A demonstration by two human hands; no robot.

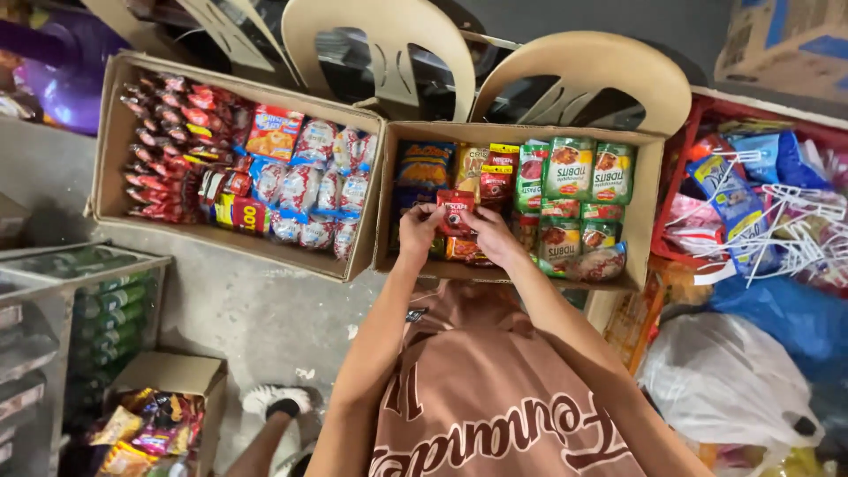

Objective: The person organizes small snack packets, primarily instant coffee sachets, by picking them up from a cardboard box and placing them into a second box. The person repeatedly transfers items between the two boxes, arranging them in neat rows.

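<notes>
Pinched between the fingertips of both hands, a small red sachet (456, 209) is held upright just above the contents of the right-hand cardboard box (651, 212). The left hand (417, 231) is closed on the sachet's left edge, with thumb and forefinger drawn narrow against it, while the right hand (495, 237) is closed on its right and lower edge in the same way; the other fingers of each hand are curled loosely below. The sachet is thus kept between the two sets of fingertips, its printed face turned up toward the camera, over the middle-left part of the box. Beneath and behind it, orange and yellow packets (424, 163) are stacked at the left of that box, and green snack packets (570, 168) are ranged in rows at the right. A second cardboard box (110, 132), set to the left and just beside the first, is filled with red sachets (163, 150) and red-and-white packets (309, 190). Two beige plastic chairs (583, 75) are seen behind the boxes. A red crate (676, 177) with white plastic hangers (786, 225) is placed at the right, and a white plastic bag (724, 380) lies below it. A smaller box of wrapped snacks (159, 415) stands at the lower left.
</notes>
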